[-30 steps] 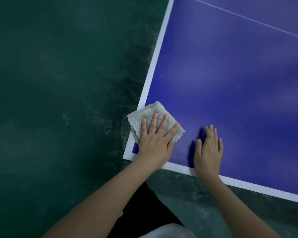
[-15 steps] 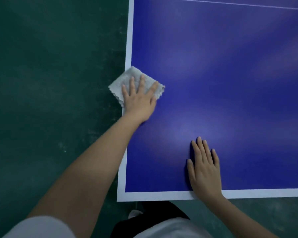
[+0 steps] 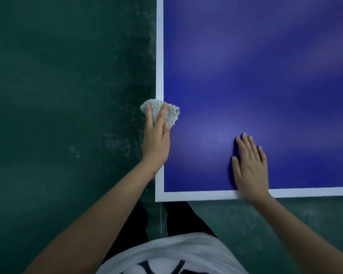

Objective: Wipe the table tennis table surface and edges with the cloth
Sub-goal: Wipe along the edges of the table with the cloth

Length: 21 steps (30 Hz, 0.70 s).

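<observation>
From the head camera we look straight down on the near left corner of the blue table [image 3: 255, 76]. A white border [image 3: 159, 56] frames it along the left side and the near end.

The grey cloth [image 3: 169, 113] sits bunched on the table's left edge, partway up that side from the corner. Part of it lies on the border and blue surface, and part hangs out past the edge over the floor. The left grip [image 3: 156, 135], a bare hand, holds it there. Two fingers lie along the top of the cloth and the thumb closes in against its near side, so the cloth is pinched between them. This hand hides the near part of the cloth and the stretch of border beneath it.

The right grip [image 3: 249, 165] lies flat on the blue surface close to the near end, well apart from the cloth. Its fingers are straight, lightly spread and holding nothing. Its wrist crosses the near border and covers a short piece of it.

Around the table is a dark green floor [image 3: 57, 95], scuffed and dusty beside the left edge. The left forearm [image 3: 107, 204] crosses that floor. At the bottom we see a white shirt [image 3: 176, 256] with a dark print and dark trousers [image 3: 186, 216] just behind the corner.
</observation>
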Available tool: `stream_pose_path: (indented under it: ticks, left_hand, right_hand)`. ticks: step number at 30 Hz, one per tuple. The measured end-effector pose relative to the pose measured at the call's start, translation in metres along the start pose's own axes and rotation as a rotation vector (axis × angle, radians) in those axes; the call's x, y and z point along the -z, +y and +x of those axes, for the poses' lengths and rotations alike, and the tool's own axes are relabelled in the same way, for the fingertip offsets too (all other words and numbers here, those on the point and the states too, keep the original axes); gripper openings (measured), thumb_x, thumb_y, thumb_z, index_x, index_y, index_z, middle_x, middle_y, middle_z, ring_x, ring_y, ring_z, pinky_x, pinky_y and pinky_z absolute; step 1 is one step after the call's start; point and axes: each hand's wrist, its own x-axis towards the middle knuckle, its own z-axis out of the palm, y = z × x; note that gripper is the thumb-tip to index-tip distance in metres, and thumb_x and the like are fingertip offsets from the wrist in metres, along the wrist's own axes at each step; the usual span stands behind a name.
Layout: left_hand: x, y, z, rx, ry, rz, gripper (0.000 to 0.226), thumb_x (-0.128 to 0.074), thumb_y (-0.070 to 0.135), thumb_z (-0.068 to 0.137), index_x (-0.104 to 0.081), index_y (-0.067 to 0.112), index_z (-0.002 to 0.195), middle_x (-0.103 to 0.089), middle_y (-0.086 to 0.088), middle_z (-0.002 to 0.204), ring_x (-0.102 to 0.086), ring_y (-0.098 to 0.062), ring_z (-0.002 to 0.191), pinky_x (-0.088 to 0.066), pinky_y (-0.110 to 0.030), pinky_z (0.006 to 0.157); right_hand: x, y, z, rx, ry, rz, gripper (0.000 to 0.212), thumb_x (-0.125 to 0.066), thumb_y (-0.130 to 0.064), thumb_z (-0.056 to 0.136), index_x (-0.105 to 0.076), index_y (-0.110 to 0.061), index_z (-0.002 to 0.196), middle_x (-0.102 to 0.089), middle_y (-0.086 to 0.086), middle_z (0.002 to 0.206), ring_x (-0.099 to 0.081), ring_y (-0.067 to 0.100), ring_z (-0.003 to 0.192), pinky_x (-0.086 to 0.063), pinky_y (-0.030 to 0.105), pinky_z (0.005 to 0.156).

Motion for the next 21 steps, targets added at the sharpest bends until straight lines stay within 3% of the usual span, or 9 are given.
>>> stream_pose_path:
  ticks: [3, 5, 7, 8, 10, 12, 16, 19, 21]
  left_hand:
    - [0.005, -0.006, -0.048, -0.003, -0.07, -0.054, 0.054, -0.033, 0.017, 0.101, -0.018, 0.046, 0.144, 0.018, 0.023, 0.151, -0.008, -0.013, 0.144, -0.045, -0.046, 0.1]
    - [0.007, -0.012, -0.082, -0.005, -0.091, -0.087, 0.06, -0.033, 0.018, 0.101, -0.003, 0.05, 0.141, 0.023, 0.026, 0.148, -0.005, -0.012, 0.145, -0.046, -0.043, 0.1]
    - [0.01, -0.02, -0.114, -0.011, -0.106, -0.141, 0.064, -0.034, 0.018, 0.101, 0.008, 0.05, 0.136, 0.02, 0.024, 0.15, 0.004, -0.002, 0.144, -0.024, -0.026, 0.115]
    - [0.012, -0.024, -0.129, 0.009, -0.121, -0.191, 0.065, -0.036, 0.019, 0.101, 0.01, 0.05, 0.135, 0.016, 0.023, 0.151, 0.006, 0.005, 0.141, -0.013, -0.012, 0.113]
    - [0.018, -0.034, -0.152, 0.119, -0.171, -0.293, 0.065, -0.038, 0.022, 0.1, 0.01, 0.049, 0.136, 0.007, 0.022, 0.152, 0.001, 0.013, 0.137, -0.009, 0.005, 0.1]
    - [0.022, -0.045, -0.166, 0.211, -0.23, -0.353, 0.064, -0.038, 0.026, 0.1, 0.009, 0.047, 0.136, 0.0, 0.018, 0.155, -0.004, 0.01, 0.138, -0.01, 0.002, 0.103]
    - [0.022, -0.055, -0.165, 0.222, -0.302, -0.441, 0.06, -0.038, 0.029, 0.1, 0.006, 0.045, 0.138, 0.0, 0.02, 0.156, -0.004, 0.004, 0.142, -0.011, -0.025, 0.118]
    - [0.02, -0.055, -0.147, 0.245, -0.306, -0.494, 0.059, -0.035, 0.035, 0.1, 0.005, 0.041, 0.143, 0.006, 0.026, 0.151, 0.0, 0.005, 0.141, -0.01, -0.032, 0.12]
    - [0.016, -0.055, -0.132, 0.263, -0.297, -0.526, 0.06, -0.034, 0.033, 0.101, 0.004, 0.032, 0.148, 0.006, 0.02, 0.154, 0.001, 0.003, 0.142, -0.01, -0.034, 0.12]
  right_hand:
    - [0.003, -0.005, -0.002, -0.029, 0.002, 0.035, 0.055, -0.023, -0.03, 0.095, -0.033, -0.008, 0.145, -0.027, 0.008, 0.153, -0.017, 0.016, 0.143, -0.009, 0.036, 0.116]
    - [0.005, -0.018, -0.001, -0.109, 0.039, 0.126, 0.053, -0.026, -0.027, 0.094, -0.035, -0.007, 0.142, -0.029, 0.008, 0.153, -0.018, 0.019, 0.144, -0.008, 0.037, 0.116]
    - [0.007, -0.042, 0.004, -0.168, 0.098, 0.222, 0.049, -0.029, -0.023, 0.095, -0.036, -0.006, 0.14, -0.031, 0.009, 0.152, -0.018, 0.021, 0.144, -0.007, 0.038, 0.117]
    - [0.007, -0.056, 0.008, -0.169, 0.129, 0.254, 0.046, -0.031, -0.019, 0.096, -0.037, -0.006, 0.14, -0.031, 0.009, 0.152, -0.018, 0.021, 0.144, -0.006, 0.037, 0.117]
    - [0.008, -0.086, 0.023, -0.137, 0.177, 0.31, 0.044, -0.034, -0.014, 0.097, -0.037, -0.006, 0.14, -0.03, 0.008, 0.152, -0.018, 0.021, 0.144, -0.004, 0.034, 0.117]
    - [0.008, -0.115, 0.045, -0.097, 0.206, 0.363, 0.044, -0.035, -0.012, 0.097, -0.035, -0.007, 0.141, -0.029, 0.007, 0.153, -0.018, 0.02, 0.144, -0.005, 0.033, 0.117]
    - [0.002, -0.154, 0.11, -0.044, 0.186, 0.329, 0.049, -0.036, -0.014, 0.099, -0.026, -0.008, 0.146, -0.022, 0.005, 0.156, -0.013, 0.017, 0.145, -0.003, 0.031, 0.117]
    - [-0.002, -0.168, 0.163, -0.063, 0.086, 0.225, 0.051, -0.031, -0.019, 0.101, -0.016, -0.009, 0.149, -0.014, 0.003, 0.158, -0.006, 0.015, 0.146, 0.0, 0.031, 0.117]
    - [-0.006, -0.171, 0.183, -0.091, 0.035, 0.163, 0.052, -0.027, -0.021, 0.102, -0.013, -0.01, 0.15, -0.01, 0.002, 0.159, -0.004, 0.015, 0.146, 0.001, 0.033, 0.118]
